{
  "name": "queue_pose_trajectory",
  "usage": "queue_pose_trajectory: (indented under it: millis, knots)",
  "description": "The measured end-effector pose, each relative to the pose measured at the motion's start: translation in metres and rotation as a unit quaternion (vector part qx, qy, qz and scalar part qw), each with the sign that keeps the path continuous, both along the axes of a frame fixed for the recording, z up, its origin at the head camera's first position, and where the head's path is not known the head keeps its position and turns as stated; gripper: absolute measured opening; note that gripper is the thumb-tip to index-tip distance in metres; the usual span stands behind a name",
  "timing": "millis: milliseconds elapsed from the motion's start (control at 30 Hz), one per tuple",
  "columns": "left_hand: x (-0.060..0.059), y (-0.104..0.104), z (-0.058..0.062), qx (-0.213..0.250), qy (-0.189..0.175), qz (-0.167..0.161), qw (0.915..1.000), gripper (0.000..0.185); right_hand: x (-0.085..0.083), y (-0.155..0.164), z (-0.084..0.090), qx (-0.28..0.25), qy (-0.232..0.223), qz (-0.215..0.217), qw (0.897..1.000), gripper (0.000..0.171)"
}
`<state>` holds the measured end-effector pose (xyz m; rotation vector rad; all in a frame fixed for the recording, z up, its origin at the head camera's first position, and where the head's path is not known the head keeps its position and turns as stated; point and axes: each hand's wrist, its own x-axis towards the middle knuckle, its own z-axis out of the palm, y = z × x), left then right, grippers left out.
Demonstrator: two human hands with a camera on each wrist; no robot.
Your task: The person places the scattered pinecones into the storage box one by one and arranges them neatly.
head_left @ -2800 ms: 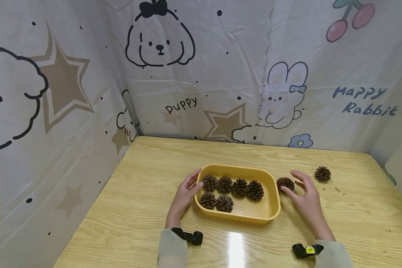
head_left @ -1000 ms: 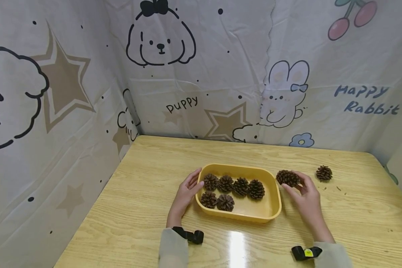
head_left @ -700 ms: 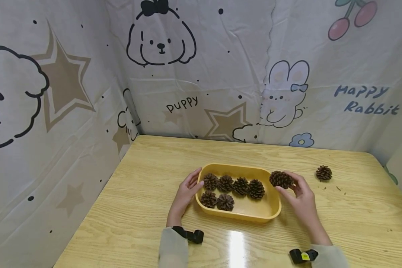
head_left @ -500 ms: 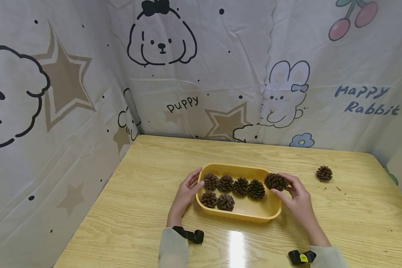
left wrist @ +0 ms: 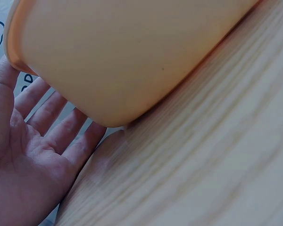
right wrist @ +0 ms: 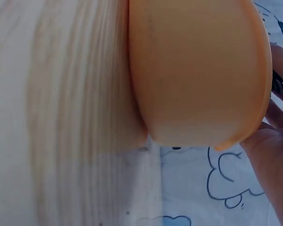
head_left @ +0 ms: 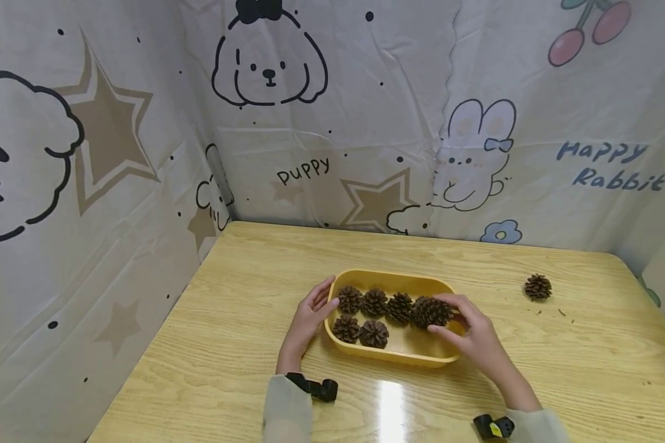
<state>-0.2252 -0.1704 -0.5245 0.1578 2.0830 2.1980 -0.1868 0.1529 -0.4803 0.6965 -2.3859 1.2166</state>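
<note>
A yellow plastic bin (head_left: 421, 358) stands on the table, with two rows of brown pine cones (head_left: 374, 334) at its left and middle. My left hand (head_left: 306, 323) holds the bin's left end, thumb over the rim and fingers along the outer wall (left wrist: 108, 70). My right hand (head_left: 473, 332) reaches over the right end and pinches a larger pine cone (head_left: 431, 312) between thumb and fingers. That cone is above the bin's inside and covers the last cone of the back row. In the right wrist view the bin's wall (right wrist: 198, 70) hides most of the held cone.
A single pine cone (head_left: 538, 287) lies on the wooden table (head_left: 244, 295) at the back right, with small dark flakes (head_left: 562, 312) near it. A printed cloth (head_left: 310, 135) hangs behind the table and along its left side.
My right hand has picked up the pine cone from beside the bin, lifted it and carried it left over the right rim. The left hand has stayed on the bin.
</note>
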Motion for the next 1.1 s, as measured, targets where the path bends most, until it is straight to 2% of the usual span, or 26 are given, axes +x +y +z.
queue_pose_trajectory:
  millis: [267,533,767,967,1100]
  knots:
    - [-0.001,0.0,0.001,-0.008,0.001,-0.001,1.0,0.057,-0.001,-0.007,0.003,0.068,0.018,0.03,0.997,0.059]
    - [-0.001,-0.002,0.0,-0.002,0.0,-0.002,1.0,0.056,-0.004,-0.013,0.008,0.127,-0.043,0.087,0.987,0.051]
    - [-0.001,-0.001,0.0,-0.009,0.001,-0.003,1.0,0.056,-0.005,-0.017,0.01,0.149,-0.084,0.1,0.98,0.05]
    - [-0.001,-0.001,0.001,-0.009,0.001,-0.005,0.9999,0.056,-0.007,-0.021,0.013,0.176,-0.152,0.132,0.964,0.05]
    - [-0.002,-0.001,0.001,-0.008,0.0,-0.006,1.0,0.055,-0.009,-0.022,0.017,0.197,-0.164,0.144,0.956,0.048]
